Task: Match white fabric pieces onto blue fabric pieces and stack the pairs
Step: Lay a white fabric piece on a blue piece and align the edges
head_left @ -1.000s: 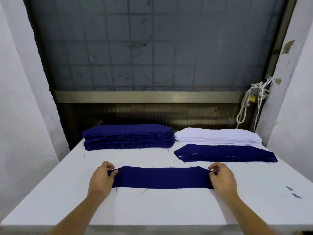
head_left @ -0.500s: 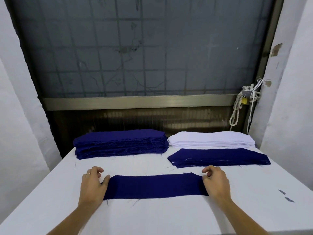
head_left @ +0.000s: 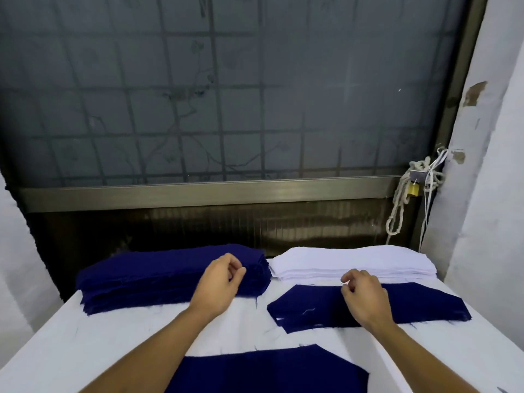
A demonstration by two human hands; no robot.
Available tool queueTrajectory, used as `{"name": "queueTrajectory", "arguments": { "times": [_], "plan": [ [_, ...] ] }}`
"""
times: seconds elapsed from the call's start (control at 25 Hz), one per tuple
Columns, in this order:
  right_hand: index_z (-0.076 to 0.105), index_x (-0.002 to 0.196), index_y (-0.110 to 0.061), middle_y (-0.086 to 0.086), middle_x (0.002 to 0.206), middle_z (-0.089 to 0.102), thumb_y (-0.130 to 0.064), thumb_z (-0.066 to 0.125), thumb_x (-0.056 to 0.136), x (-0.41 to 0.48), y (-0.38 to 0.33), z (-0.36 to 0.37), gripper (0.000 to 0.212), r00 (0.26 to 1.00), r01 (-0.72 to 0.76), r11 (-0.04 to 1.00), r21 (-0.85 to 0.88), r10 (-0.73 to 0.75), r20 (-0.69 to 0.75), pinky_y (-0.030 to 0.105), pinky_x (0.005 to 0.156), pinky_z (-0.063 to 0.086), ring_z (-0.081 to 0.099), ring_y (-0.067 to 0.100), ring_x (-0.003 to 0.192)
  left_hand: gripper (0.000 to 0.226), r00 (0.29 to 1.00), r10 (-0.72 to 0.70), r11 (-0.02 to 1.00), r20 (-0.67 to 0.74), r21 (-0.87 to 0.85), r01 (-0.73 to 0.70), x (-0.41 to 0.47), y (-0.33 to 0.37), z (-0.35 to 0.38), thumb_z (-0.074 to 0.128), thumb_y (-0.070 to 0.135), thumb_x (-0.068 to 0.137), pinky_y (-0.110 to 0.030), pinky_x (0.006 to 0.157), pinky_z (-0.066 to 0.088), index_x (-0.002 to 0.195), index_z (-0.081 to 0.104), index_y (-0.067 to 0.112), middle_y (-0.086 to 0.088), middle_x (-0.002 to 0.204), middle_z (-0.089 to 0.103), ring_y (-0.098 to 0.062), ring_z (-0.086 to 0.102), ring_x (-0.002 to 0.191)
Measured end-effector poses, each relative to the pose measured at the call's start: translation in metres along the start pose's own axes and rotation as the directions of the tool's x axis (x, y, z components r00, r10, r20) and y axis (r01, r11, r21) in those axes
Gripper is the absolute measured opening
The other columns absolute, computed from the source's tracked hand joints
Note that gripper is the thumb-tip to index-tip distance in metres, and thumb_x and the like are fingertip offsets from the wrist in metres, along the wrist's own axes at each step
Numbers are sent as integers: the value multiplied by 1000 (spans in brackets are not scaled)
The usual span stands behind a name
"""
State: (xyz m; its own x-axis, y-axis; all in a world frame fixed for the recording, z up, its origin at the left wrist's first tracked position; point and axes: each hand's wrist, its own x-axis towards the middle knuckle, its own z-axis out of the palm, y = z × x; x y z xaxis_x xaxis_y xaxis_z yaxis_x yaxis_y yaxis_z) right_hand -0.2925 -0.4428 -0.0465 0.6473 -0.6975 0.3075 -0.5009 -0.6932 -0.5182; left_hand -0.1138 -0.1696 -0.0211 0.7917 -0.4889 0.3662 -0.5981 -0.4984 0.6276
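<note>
We find no text, label, brand name, number or sign that can be read anywhere in this view. The small brass padlock (head_left: 414, 189), hanging at about two o'clock, is too small for us to make out any marking on it.
</note>
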Motion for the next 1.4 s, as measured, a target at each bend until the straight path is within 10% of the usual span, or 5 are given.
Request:
{"name": "queueTrajectory", "arguments": {
  "times": [0.44, 1.04, 1.4],
  "plan": [
    [62, 123, -33, -8, 136, 56, -40, 52, 101, 103, 18, 45, 25, 982, 170, 973, -156, -154, 110, 24, 104, 44, 53, 11, 119, 28, 981, 24, 976, 192, 210, -65, 109, 58, 134, 51, 30, 105, -32, 92, 56, 125, 64, 15, -2, 124, 61, -16, 63, 105],
    [55, 125, -34, -10, 134, 49, -47, 44, 102, 111, 27, 66, 29, 981, 192, 949, -250, -175, 88, 28, 99, 43, 46, 12, 120, 24, 995, -27, 960, 93, 280, 0, 124, 70, 148, 77, 34, 88, -31, 72, 56, 81, 57, 25, 4, 98, 62, -13, 62, 87],
    [53, 126, -34, -10, 134, 48, -46, 46, 102, 110, 26, 65, 28, 983, 174, 952, -252, -153, 103, 30, 101, 42, 45, 12, 121, 18, 979, 146, 884, 145, 425, -195, 120, 76, 147, 48, 43, 104, -31, 78, 50, 101, 42, 27, 0, 104, 59, -15, 52, 90]
  ]
}}
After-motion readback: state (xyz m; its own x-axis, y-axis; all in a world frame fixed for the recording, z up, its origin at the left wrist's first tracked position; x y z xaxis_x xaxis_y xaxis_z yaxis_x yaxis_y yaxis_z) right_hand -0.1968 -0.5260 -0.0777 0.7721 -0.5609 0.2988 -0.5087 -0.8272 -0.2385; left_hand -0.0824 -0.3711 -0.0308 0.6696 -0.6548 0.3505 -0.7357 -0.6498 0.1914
